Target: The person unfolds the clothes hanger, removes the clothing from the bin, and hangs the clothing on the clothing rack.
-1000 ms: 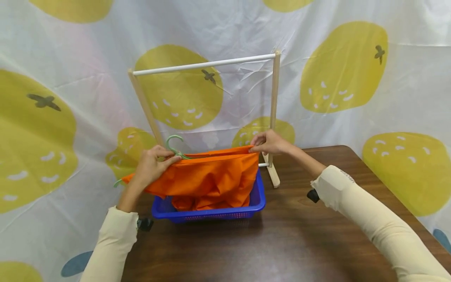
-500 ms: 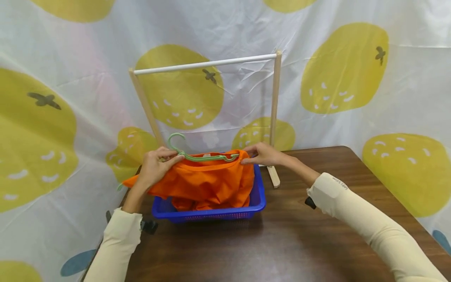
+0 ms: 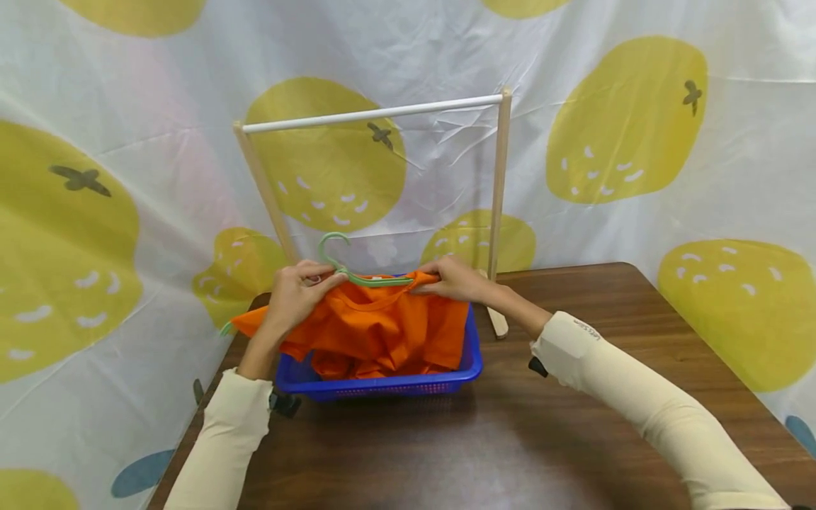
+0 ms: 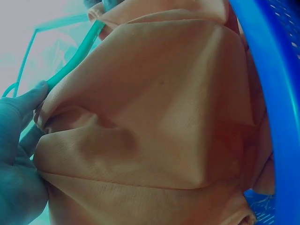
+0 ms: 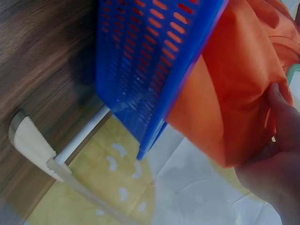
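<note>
An orange shirt (image 3: 376, 322) hangs between my hands, its lower part in the blue basket (image 3: 382, 387). My left hand (image 3: 293, 297) pinches a light green hanger (image 3: 382, 282) just below its hook, with shirt fabric by the fingers. The hanger's left tip pokes out of the shirt at the far left. Its right arm shows along the neck opening, and its right end is covered by cloth and fingers. My right hand (image 3: 460, 280) pinches the shirt by the neckline there. In the right wrist view the thumb presses on the orange cloth (image 5: 234, 93).
Behind the basket stands a rack with a white top bar (image 3: 376, 115) and wooden posts; its right foot (image 3: 497, 322) rests on the brown table (image 3: 574, 425). A curtain with yellow fruit prints (image 3: 459, 42) hangs close behind.
My right hand has moved left and pulled the neckline over the hanger's right end, which lay exposed half a second ago. My left hand and the hook have shifted slightly right.
</note>
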Demonstrator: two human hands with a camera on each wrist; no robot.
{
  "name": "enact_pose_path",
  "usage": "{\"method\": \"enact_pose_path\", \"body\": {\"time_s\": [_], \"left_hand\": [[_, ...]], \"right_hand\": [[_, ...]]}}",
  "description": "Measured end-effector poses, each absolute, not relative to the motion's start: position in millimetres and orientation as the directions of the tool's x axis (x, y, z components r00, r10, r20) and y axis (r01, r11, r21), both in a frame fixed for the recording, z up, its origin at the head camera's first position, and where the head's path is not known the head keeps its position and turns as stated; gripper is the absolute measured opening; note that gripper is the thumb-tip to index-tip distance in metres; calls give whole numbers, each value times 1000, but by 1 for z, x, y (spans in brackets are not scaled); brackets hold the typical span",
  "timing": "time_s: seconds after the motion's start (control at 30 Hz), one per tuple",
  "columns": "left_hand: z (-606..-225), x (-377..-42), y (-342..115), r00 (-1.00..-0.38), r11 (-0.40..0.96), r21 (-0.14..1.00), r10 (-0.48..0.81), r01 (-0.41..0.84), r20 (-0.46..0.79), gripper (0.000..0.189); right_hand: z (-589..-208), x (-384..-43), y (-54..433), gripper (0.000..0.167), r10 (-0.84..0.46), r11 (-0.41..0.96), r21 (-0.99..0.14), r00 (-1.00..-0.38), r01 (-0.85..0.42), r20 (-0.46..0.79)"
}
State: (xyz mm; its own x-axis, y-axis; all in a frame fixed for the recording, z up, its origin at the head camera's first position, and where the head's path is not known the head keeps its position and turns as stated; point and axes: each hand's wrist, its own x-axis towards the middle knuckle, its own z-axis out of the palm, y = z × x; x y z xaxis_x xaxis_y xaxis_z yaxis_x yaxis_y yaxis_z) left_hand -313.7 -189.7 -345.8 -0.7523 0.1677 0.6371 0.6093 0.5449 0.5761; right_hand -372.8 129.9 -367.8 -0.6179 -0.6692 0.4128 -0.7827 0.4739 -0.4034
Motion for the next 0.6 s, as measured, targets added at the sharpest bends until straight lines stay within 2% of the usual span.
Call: {"method": "enact_pose_path", "body": {"time_s": [0.27, 0.47, 0.6], "left_hand": [[-348, -316, -178, -725, 531, 557, 172, 639, 667, 21], [-349, -319, -169, -731, 516, 563, 203, 645, 652, 19], [-350, -319, -167, -734, 510, 568, 206, 645, 648, 19]], "right_hand": [[-356, -370, 106, 16, -691, 501, -410, -638, -762, 341], [-341, -363, 81, 18, -725, 458, -409, -598, -789, 341], [-338, -362, 83, 19, -733, 435, -425, -586, -794, 345]]}}
